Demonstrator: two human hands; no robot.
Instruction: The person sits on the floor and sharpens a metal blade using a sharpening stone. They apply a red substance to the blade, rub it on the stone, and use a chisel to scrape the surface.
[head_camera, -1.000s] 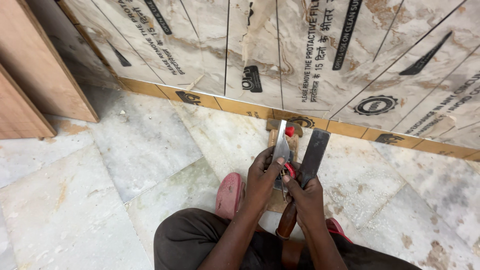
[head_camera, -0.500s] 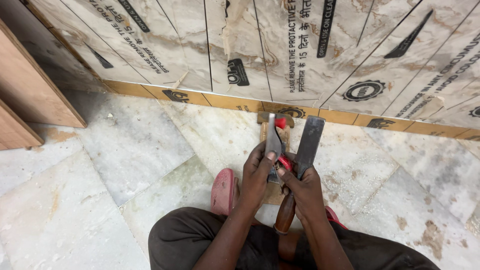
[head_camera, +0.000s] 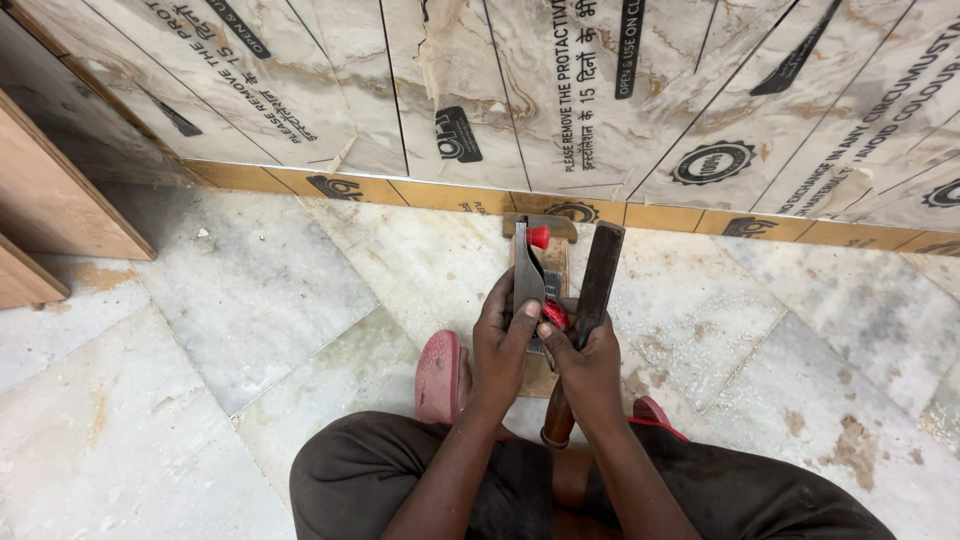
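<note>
Marble floor slabs (head_camera: 250, 290), mottled grey and cream with brownish stains, fill the lower two thirds of the frame, and along the top runs a wall of tiles (head_camera: 620, 90) covered in printed protective film, with a tan strip at its foot. At the left edge you can see 2 wooden boards (head_camera: 50, 215) leaning in at an angle.

You are squatting at lower centre, dark trousers at the bottom of the frame and pinkish-red slippers (head_camera: 438, 375) under you. Your left hand (head_camera: 500, 345) is closed around a flat grey metal blade (head_camera: 525, 275) — fingers wrapped low on it, thumb pressed against its face — and the blade stands nearly upright, pointing toward the wall. Your right hand (head_camera: 590, 365) sits just beside the left, the 2 touching at the thumbs. It is clamped on a hammer (head_camera: 592, 300): the dark head rises above your knuckles and the brown wooden handle comes out below the wrist, ending between your knees. The thumb and forefinger of that hand also pinch something small and red (head_camera: 556, 315); what it is you cannot tell.

Behind both hands a wooden block (head_camera: 545, 260) lies on the floor, its far end almost touching the tan strip, with a red knob (head_camera: 539, 237) near its top, just beside the blade's tip.
</note>
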